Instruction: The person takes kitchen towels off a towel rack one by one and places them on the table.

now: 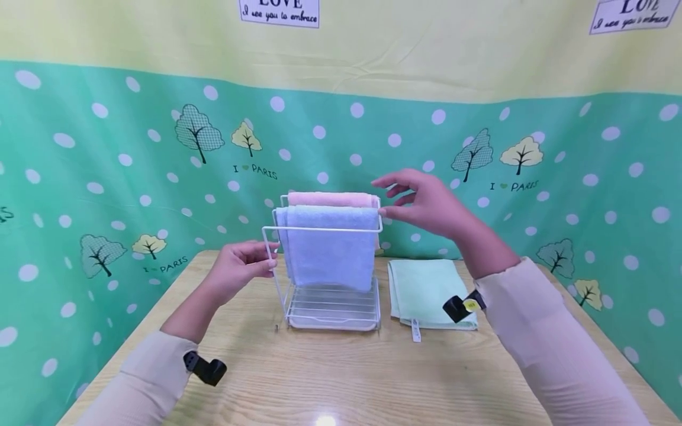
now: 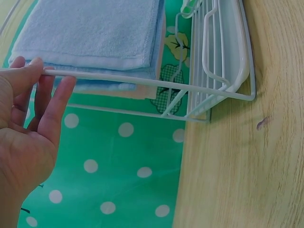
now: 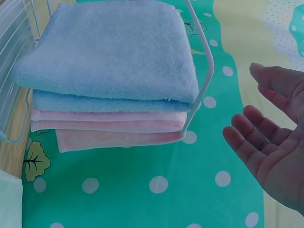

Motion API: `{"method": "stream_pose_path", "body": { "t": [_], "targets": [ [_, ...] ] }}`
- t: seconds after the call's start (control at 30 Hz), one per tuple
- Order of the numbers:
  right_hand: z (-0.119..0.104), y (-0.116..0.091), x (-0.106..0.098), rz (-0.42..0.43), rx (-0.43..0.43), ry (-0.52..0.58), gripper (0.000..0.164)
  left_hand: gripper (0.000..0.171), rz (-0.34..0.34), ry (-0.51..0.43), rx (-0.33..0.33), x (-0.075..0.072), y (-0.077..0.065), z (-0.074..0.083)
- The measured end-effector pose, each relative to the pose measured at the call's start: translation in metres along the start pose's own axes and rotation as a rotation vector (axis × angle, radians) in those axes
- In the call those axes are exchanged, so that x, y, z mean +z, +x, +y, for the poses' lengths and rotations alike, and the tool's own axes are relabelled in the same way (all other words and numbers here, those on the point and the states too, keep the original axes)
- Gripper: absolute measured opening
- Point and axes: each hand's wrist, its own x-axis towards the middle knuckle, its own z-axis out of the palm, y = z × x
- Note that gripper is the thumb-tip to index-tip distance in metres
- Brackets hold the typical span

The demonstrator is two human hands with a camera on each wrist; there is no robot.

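A white wire towel rack (image 1: 329, 229) stands mid-table, a blue towel (image 1: 333, 251) draped over one bar and a pink towel (image 1: 329, 199) over the bar behind it. My left hand (image 1: 240, 270) pinches the rack's left side wire between thumb and fingers; the left wrist view shows the fingertips (image 2: 66, 85) against that wire. Just off the rack's upper right corner hovers my right hand (image 1: 426, 204), fingers loosely bent and thumb apart. In the right wrist view nothing lies between its fingers (image 3: 242, 130), and a gap separates them from the rack's wire.
A folded pale green towel (image 1: 426, 290) with a white tag (image 1: 415, 330) lies right of the rack on the wooden table (image 1: 298, 378). The rack has a white bottom tray (image 1: 333, 325). A patterned green and yellow curtain (image 1: 319, 136) hangs behind the table.
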Motion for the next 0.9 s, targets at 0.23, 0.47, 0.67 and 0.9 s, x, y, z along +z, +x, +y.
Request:
{"method": "stream_pose_path", "body": {
  "t": [0.23, 0.47, 0.67, 0.9],
  "targets": [
    [-0.008, 0.015, 0.004, -0.074, -0.025, -0.01, 0.046, 0.034, 0.002, -0.008, 0.003, 0.001, 0.0, -0.002],
    [-0.012, 0.026, 0.01, -0.113, -0.031, -0.014, 0.045, 0.034, 0.002, -0.025, 0.011, -0.001, 0.0, -0.003],
    [-0.012, 0.035, 0.014, -0.136, -0.021, -0.01, 0.046, 0.034, 0.002, -0.032, 0.025, -0.001, 0.0, -0.001],
    [-0.015, 0.044, 0.015, -0.157, 0.048, 0.006, 0.048, 0.034, 0.0, -0.046, 0.024, 0.0, 0.0, 0.0]
  ]
}}
